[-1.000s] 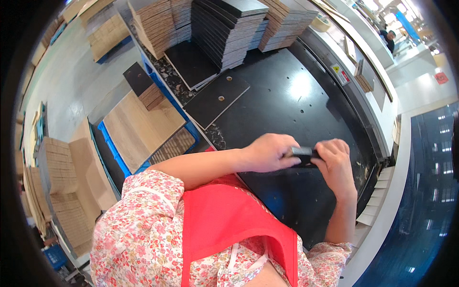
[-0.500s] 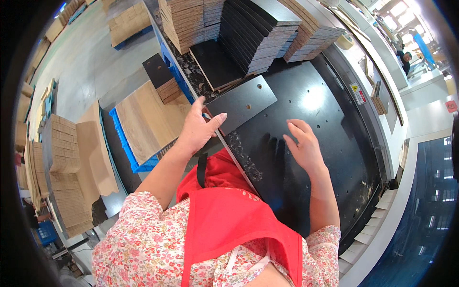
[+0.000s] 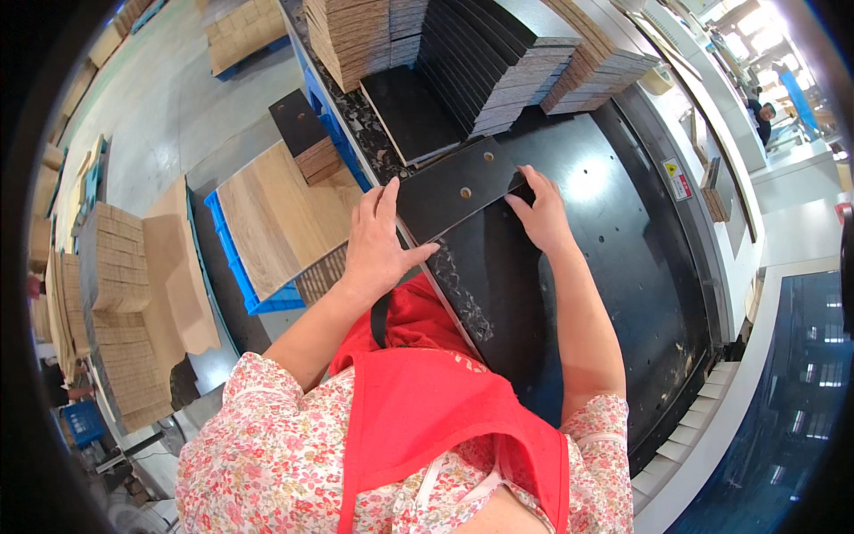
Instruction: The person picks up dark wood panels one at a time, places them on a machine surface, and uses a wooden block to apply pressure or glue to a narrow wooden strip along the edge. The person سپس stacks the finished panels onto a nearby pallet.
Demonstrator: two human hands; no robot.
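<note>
A dark rectangular panel [image 3: 454, 191] with two round holes lies across the left side of the black work table [image 3: 569, 294]. My left hand [image 3: 378, 236] grips its left end, thumb at the near corner and fingers at the far corner. At the panel's right end, the fingers and thumb of my right hand [image 3: 541, 209] close on the corner. The panel's underside is hidden, so I cannot tell whether it is slightly lifted.
Beyond the panel stand a stack of black boards [image 3: 498, 67] and brown-edged board stacks [image 3: 360, 44]. Left of the table, a wood-grain board [image 3: 280, 222] rests on a blue pallet [image 3: 233, 258], with a small dark-topped stack [image 3: 307, 133] on it. A white machine frame [image 3: 721, 249] borders the right.
Both hands have come onto the panel, the right one moving up and left to its right end. The panel's top now looks darker, with less glare.
</note>
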